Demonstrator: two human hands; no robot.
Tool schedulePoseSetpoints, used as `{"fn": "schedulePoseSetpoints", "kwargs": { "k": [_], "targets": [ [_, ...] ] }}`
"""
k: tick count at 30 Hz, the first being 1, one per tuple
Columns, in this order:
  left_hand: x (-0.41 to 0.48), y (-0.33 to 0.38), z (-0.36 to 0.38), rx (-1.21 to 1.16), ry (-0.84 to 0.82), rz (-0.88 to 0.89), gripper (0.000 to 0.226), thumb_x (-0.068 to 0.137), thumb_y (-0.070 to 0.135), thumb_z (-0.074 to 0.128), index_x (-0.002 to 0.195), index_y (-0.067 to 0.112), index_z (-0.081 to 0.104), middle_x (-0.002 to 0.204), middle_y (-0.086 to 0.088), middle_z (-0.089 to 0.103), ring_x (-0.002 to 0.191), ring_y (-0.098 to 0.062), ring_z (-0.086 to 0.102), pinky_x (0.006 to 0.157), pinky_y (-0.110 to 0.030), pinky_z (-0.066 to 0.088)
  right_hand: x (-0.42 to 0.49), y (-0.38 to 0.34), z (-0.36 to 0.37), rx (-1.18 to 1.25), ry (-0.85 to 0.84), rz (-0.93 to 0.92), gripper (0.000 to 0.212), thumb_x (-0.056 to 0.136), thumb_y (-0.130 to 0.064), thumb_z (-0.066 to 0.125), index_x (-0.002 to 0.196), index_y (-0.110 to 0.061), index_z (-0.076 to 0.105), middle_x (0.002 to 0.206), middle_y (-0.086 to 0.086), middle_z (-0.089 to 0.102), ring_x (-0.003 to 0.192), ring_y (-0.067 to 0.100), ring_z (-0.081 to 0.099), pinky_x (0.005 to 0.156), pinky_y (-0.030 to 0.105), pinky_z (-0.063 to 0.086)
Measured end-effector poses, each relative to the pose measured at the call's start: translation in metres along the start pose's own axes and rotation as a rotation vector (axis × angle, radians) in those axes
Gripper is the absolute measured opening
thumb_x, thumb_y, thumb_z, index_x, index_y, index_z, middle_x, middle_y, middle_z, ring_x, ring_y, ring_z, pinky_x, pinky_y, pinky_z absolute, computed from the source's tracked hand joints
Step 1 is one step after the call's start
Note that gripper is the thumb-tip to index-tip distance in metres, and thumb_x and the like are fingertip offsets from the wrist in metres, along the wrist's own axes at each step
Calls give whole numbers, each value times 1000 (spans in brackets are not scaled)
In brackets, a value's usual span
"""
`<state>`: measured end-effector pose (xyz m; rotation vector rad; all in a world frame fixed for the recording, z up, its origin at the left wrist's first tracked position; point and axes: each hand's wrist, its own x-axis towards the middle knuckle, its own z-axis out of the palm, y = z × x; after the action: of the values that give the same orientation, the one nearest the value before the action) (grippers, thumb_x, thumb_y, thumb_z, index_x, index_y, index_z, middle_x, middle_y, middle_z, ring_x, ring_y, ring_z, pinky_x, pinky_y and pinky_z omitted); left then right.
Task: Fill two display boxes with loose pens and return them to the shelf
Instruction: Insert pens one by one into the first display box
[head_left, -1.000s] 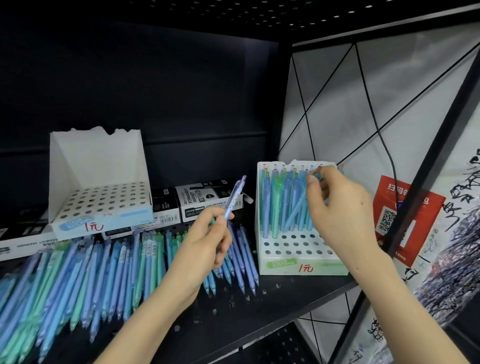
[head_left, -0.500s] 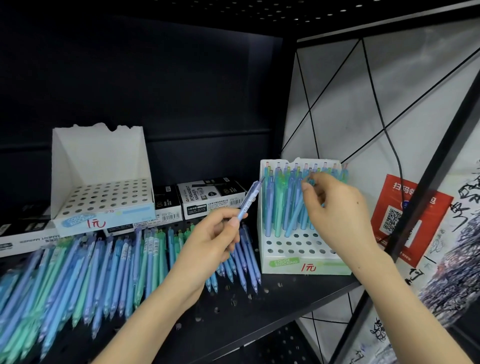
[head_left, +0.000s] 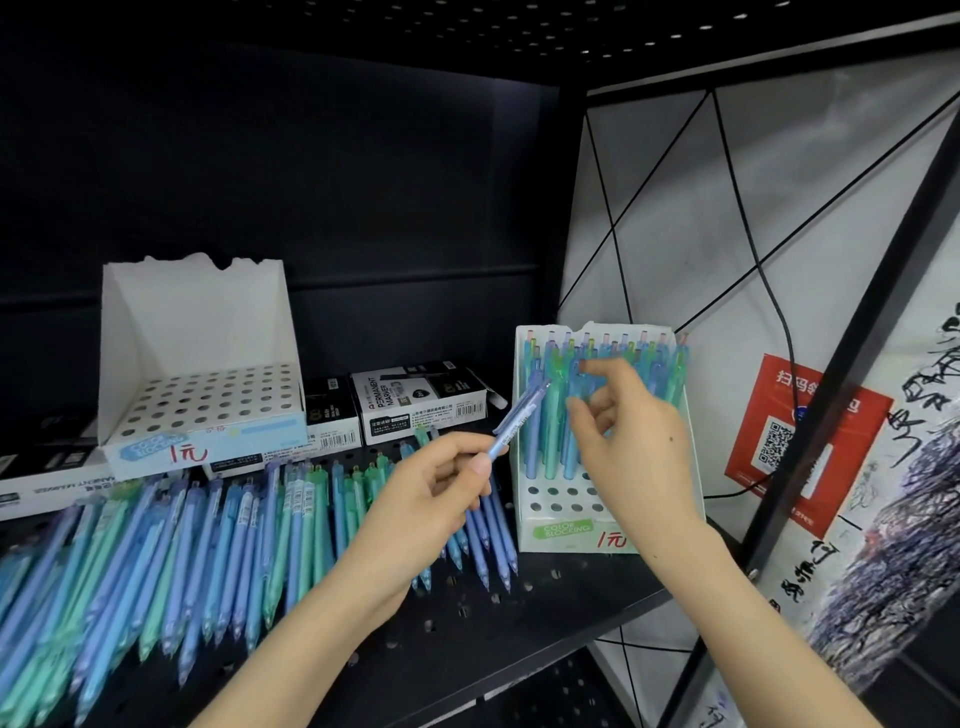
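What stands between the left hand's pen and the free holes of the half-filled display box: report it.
Only the right hand, which hangs before the standing pens and hides the right-side holes. The blue pen in the left hand has a clear path to the left front holes.

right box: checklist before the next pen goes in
1. Pen held by left hand: ok.
2. Free holes in right box: ok, front rows.
3. Right hand clear of that box: not ok, fingers among standing pens.
4. Right hand holding nothing: cannot tell.
5. Left box filled: not ok, empty.
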<state>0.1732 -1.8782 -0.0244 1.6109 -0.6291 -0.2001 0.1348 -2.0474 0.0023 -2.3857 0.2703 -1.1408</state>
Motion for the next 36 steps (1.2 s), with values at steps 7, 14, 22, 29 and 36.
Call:
{"fn": "schedulePoseSetpoints", "kwargs": {
  "k": [7,14,22,29,36],
  "targets": [
    [1,2,4,2,-10,79,18,90,20,56,100,31,66,70,20,60,66,4,53,62,-14,41,-25,-23,-15,462,-5,97,18,83,-41,59,90,-26,65,70,-10,63,68,5,59,58,17,46],
    [3,-5,9,204,14,163,32,86,20,62,107,43,59,95,12,62,91,2,57,79,-16,48,-11,-11,-45,684,-52,278,13,90,-19,55,85,-9,63,68,4,63,54,6,58,49,14,47],
    [13,-14,20,476,-72,143,66,86,37,61,142,40,26,116,43,28,122,5,38,104,-23,37,10,15,-56,237,23,135,9,93,-16,47,89,-15,56,69,0,60,65,20,63,64,43,56],
    [13,-15,21,503,-126,74,85,81,34,68,140,50,9,117,43,19,125,-8,39,109,-32,34,16,16,-45,88,-160,25,4,94,-17,47,94,-21,46,68,5,58,60,18,54,55,20,41],
    [15,-20,21,496,-84,99,83,81,33,69,130,57,6,113,48,19,120,-5,40,88,-8,38,16,21,-30,281,-205,113,16,92,-19,54,106,-25,51,79,-5,61,72,8,58,67,23,48]
  ]
}}
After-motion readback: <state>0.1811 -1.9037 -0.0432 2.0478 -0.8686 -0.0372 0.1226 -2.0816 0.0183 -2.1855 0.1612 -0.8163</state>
